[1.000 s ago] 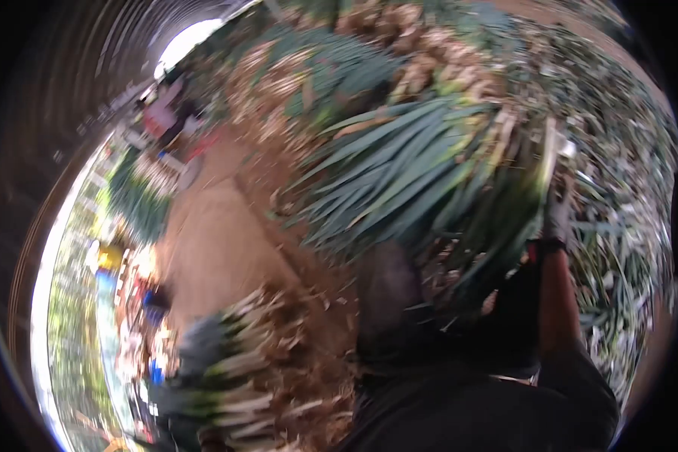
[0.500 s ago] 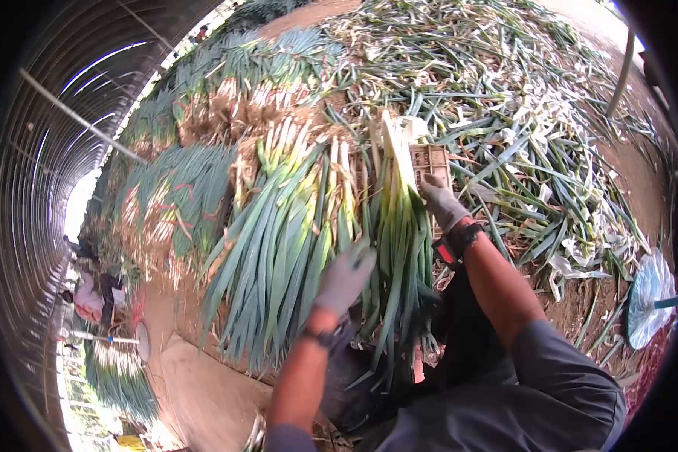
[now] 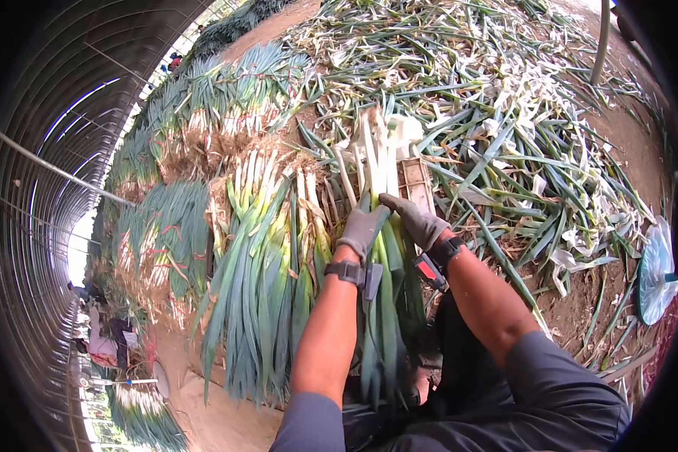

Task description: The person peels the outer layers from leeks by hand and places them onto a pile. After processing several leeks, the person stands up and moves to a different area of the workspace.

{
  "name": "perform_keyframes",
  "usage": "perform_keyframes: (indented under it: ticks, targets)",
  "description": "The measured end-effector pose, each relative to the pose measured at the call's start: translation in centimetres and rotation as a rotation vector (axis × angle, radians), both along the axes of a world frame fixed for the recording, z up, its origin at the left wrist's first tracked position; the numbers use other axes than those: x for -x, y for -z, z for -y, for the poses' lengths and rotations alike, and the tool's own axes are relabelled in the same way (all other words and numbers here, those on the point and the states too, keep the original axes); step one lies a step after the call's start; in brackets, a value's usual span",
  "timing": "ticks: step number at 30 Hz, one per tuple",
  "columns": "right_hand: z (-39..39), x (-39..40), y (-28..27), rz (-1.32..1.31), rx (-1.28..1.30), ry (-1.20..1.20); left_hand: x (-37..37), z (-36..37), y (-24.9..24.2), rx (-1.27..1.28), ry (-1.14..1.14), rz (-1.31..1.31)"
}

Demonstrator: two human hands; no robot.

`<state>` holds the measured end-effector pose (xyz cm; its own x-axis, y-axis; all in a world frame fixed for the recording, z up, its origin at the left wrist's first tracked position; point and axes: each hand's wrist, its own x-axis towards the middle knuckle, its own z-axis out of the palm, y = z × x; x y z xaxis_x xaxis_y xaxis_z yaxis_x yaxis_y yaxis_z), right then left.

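- Our left hand (image 3: 360, 230), in a grey glove, has its fingers curled around the left side of a leek bunch (image 3: 380, 226), clamped on the stalks.
- Our right hand (image 3: 416, 221), gloved too, closes its fingers on the right side of the same bunch; the 2 hands sit just beside each other.
- The bunch stands in front of us, white stems pointing far, green leaves hanging near, towards our lap.
- A crate (image 3: 416, 181) lies just behind the bunch, touching the white stems.
- Left of the bunch a pile (image 3: 260, 271) of untrimmed leeks lies with roots far.
- Right and far, trimmings (image 3: 520, 143) cover the ground.
- At the far left, another person (image 3: 105, 343) crouches, well apart from us.
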<state>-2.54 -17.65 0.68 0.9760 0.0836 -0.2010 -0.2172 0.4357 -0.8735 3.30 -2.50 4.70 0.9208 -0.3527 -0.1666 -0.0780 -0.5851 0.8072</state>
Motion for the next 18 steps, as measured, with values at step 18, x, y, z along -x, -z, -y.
perform_keyframes:
  ticks: [18]
  targets:
    - [-4.3, 2.8, -3.3, -0.041, -0.782, 0.006, 3.8, 0.3, -9.6, -0.188, 0.317, 0.069]
